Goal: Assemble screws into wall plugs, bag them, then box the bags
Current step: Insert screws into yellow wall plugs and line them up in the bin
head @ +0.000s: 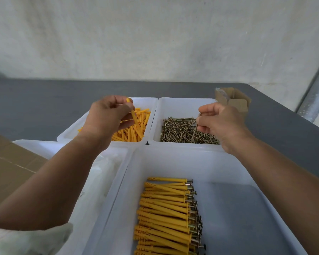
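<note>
Left hand (107, 116) fingers pinch one plug (133, 115) above the plug tray (145, 101). Right hand (219, 122) fingers clamp a screw (195, 130) above the screw tray (173, 107). Best to meet over the near-edge tray (173, 162), line the screw tip up with the plug's open end, and push straight.

The left hand (107, 116) pinches one yellow plug (132, 115) above the white bin of plugs (148, 102). The right hand (219, 122) pinches one screw (195, 130) above the bin of screws (177, 107). In the near big bin (173, 162) lie plugs with screws inside (166, 212).
</note>
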`<state>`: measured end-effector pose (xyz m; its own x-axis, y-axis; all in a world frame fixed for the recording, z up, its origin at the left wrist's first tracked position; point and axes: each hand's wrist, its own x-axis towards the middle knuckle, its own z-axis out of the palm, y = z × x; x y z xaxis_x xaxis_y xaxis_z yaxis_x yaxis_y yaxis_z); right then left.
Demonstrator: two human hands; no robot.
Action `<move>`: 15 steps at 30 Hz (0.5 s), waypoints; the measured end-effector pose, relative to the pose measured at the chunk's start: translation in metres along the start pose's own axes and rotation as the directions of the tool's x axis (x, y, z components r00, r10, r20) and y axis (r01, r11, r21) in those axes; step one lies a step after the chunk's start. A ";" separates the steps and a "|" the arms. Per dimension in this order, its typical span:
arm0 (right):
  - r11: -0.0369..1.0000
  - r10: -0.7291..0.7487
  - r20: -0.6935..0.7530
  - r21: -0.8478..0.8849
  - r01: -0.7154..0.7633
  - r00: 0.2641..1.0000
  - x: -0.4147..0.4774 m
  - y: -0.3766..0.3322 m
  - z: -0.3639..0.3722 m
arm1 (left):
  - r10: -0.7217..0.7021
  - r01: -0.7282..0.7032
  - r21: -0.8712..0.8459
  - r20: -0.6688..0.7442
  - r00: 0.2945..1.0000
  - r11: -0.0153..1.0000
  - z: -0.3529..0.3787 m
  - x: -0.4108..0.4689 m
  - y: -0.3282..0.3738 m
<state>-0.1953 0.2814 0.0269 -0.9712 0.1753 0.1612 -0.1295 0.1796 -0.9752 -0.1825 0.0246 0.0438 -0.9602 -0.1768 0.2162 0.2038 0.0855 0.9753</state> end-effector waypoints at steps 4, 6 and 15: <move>1.000 0.024 0.080 -0.007 -0.023 0.997 -0.003 -0.005 0.005 | -0.186 0.191 -0.306 0.047 0.982 0.933 0.004 -0.001 0.003; 0.999 0.045 0.144 -0.013 -0.044 0.989 -0.007 -0.008 0.007 | -0.260 0.260 -0.370 0.049 0.964 0.892 0.007 -0.003 0.003; 0.990 0.032 0.440 -0.136 0.031 0.897 -0.024 -0.018 0.009 | -0.408 0.386 -0.474 0.060 0.911 0.791 0.013 -0.007 0.003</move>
<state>-0.1720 0.2650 0.0394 -0.9637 -0.2629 0.0464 -0.1312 0.3154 -0.9398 -0.1780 0.0391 0.0442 -0.9693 -0.1375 -0.2038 -0.1184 -0.4656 0.8770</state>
